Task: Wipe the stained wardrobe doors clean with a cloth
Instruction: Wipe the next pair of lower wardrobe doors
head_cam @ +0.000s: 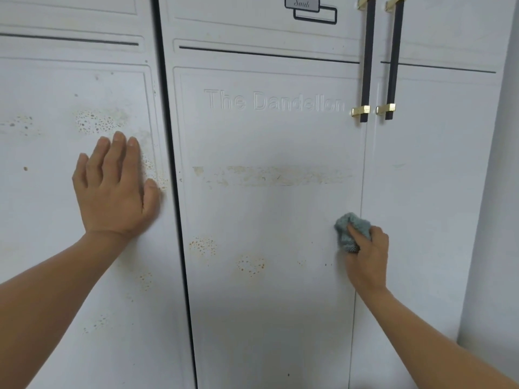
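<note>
1. A tall white panelled wardrobe fills the view, seen from close up. It has a left door (42, 209), a middle door (266, 318) and a right door (421, 220). A dark vertical gap separates the left door from the middle one.
2. The left hand (115, 189) lies flat against the left door. Its fingers are straight, close together and pointing up, and the thumb is spread towards the dark gap.
3. The right hand (366, 256) grips a small crumpled blue-green cloth (346, 231). The fingers are curled round it and press it to the middle door, low down near that door's right edge.
4. A pale brown smeared horizontal streak (269, 175) crosses the middle door above the cloth.
5. Two round patches of orange-brown speckles (202, 245) sit lower left on the middle door, well apart from the cloth.
6. More brown speckled stains (95, 120) mark the left door, just above and beside the left hand's fingertips.
7. The raised white lettering (273, 101) on the middle door reads "The Dandelion".
8. Two long black bar handles with gold brackets (368, 57) hang side by side at the upper right, one on the middle door and one on the right door.
9. A plain pale wall (494, 220) borders the wardrobe on the right.
</note>
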Demonstrator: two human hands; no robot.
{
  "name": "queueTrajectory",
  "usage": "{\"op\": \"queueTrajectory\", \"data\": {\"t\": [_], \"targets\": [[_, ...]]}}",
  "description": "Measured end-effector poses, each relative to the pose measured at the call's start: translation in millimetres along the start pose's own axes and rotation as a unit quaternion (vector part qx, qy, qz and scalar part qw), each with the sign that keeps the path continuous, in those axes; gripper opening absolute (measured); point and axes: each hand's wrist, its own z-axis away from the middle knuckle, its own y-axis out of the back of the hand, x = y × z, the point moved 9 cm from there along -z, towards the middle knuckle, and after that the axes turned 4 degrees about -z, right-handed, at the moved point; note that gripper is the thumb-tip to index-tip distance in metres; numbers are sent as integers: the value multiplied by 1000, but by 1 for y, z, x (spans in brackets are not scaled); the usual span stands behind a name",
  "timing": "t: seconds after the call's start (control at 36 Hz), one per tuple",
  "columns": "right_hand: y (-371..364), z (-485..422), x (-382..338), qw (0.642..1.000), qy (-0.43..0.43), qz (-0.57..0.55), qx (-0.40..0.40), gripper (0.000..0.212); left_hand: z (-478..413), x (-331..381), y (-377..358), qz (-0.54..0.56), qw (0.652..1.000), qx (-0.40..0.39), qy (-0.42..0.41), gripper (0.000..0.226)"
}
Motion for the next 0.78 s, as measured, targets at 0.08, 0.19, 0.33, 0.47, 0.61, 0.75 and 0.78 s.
{"op": "queueTrajectory", "data": {"t": [0.08, 0.19, 0.33, 0.47, 0.61, 0.75, 0.78], "targets": [[11, -10, 13, 980, -139, -92, 106, 50, 0, 0, 0, -2, 1000, 0, 0, 67], [-10, 3, -18, 976, -164, -56, 135, 47, 0, 1, 1, 2, 1000, 2, 0, 67], [-42, 35, -57, 998, 13, -17, 51, 59, 0, 0, 1, 14, 1000, -11, 7, 68], [-18, 16, -34, 984, -103, -91, 112, 63, 0, -1, 0, 10, 1000, -16, 6, 69], [-28, 23, -52, 968, -140, -117, 171, 59, 0, 1, 2, -2, 1000, 7, -8, 67], [-58, 57, -117, 980, 173, -79, 58, 50, 1, 2, 2, 1, 1000, 5, -9, 68], [-63, 61, -119, 978, 197, -58, 26, 58, 1, 2, 2, 0, 1000, 6, -9, 68]]}}
